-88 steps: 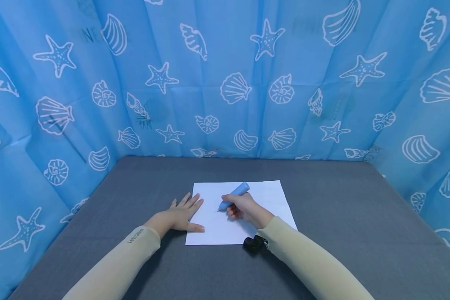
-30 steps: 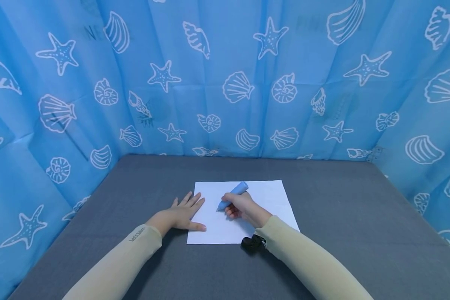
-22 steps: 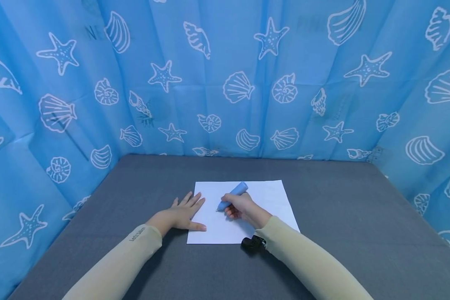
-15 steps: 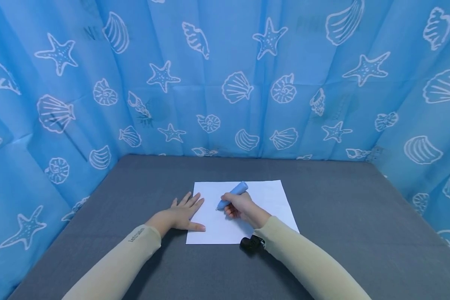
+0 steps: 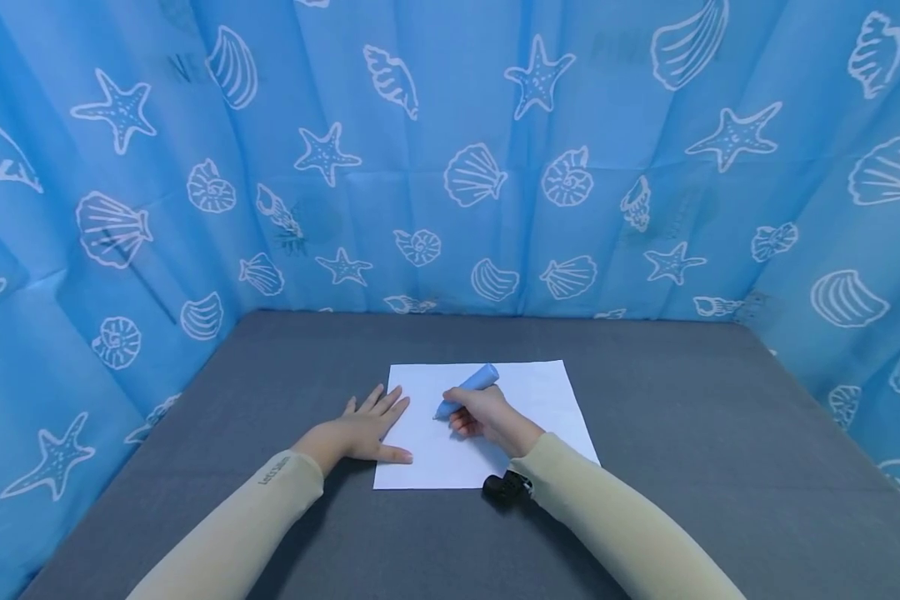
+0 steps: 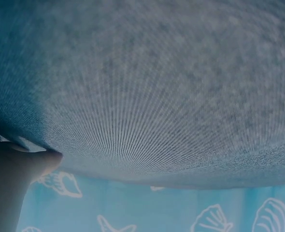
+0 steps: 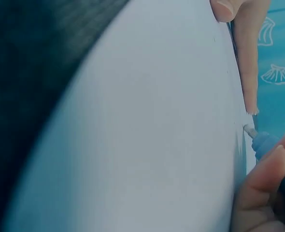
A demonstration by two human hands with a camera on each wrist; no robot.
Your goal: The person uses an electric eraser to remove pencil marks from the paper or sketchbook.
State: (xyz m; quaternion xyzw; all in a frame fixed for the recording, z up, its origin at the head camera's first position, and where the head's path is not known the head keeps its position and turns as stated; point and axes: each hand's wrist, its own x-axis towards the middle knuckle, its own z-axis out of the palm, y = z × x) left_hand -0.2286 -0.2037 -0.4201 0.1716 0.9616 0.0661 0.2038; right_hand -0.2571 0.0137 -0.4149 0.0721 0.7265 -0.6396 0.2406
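Observation:
A white sheet of paper lies on the grey cloth. My left hand rests on its left edge, fingers spread, with the thumb and fingertips over the paper. My right hand holds a thick blue marker at a slant above the sheet. In the right wrist view the marker shows a ridged collar and a narrow tip at the paper; whether it touches cannot be told. Small dark specks show on the paper there. The left wrist view shows mostly cloth, with part of the left hand at lower left.
The table is covered in dark grey cloth. Behind it and at both sides hangs a blue curtain printed with white shells and starfish. A small black device sits at the right wrist, beside the paper's near edge.
The marker's tip has shifted very slightly on the sheet, a little away from me, with the right hand. The left hand and the paper stay in place.

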